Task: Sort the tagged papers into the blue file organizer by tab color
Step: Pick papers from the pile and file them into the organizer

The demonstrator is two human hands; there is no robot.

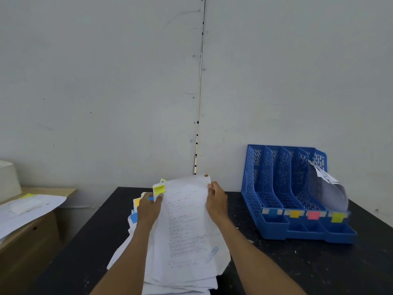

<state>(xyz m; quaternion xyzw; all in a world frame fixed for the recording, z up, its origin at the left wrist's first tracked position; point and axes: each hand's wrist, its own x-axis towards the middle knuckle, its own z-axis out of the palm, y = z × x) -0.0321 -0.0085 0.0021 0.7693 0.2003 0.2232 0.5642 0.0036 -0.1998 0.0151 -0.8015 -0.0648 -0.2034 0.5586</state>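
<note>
Both hands held the top sheet (pixel 187 220) lifted off the paper pile (pixel 136 248) on the worktop (pixel 276 262): left hand (pixel 148 207) pinched it beside its yellow tab (pixel 159 189), right hand (pixel 215 201) gripped the far edge. This presumably exposed the tab colour. Blue organizer (pixel 276 188) stood to the right, its yellow-labelled slot (pixel 337 217) already holding paper.

Blue perforated organizer (pixel 257 188) on black table (pixel 297 262); white paper (pixel 187 220) bears yellow tab (pixel 159 189).

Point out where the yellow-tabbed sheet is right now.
In the head view, the yellow-tabbed sheet is at centre, held between the left hand and right hand over the paper pile, left of the blue file organizer.
</note>
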